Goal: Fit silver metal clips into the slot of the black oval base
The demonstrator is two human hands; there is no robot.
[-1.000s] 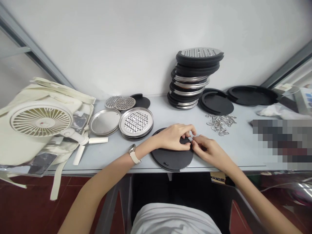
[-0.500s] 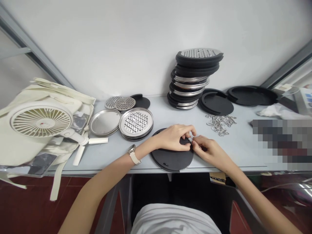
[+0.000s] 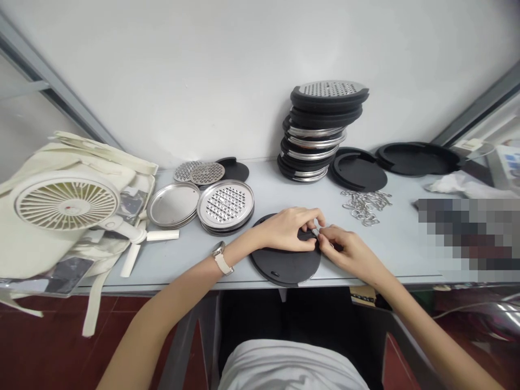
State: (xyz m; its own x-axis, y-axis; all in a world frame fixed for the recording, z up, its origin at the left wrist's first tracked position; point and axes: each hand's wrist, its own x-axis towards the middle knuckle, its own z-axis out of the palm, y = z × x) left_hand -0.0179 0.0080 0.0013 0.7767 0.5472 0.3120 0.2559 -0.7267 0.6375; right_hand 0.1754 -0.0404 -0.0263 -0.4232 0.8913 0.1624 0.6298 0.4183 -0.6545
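A round black plate (image 3: 290,266) with a small slot lies near the table's front edge, in front of me. My left hand (image 3: 289,229) rests over its far part, fingers curled and gripping its rim at the right. Right at that rim, my right hand (image 3: 340,246) pinches a small shiny metal piece (image 3: 316,232) between thumb and finger. The fingers hide most of this piece, so its shape cannot be made out. Beyond my right hand lies a loose pile of wire rings or hooks (image 3: 366,205).
Behind stands a leaning stack of black holders and metal grater discs (image 3: 312,154). More black plates (image 3: 359,169) lie to its right. Grater discs (image 3: 226,203) and plain metal discs (image 3: 174,203) are piled left. A white fan (image 3: 69,206) rests on a cream bag (image 3: 36,157).
Both hands keep nearly the same place and grip at the plate's rim. The metal piece between the fingers appears slightly turned. The whole view has shifted a little.
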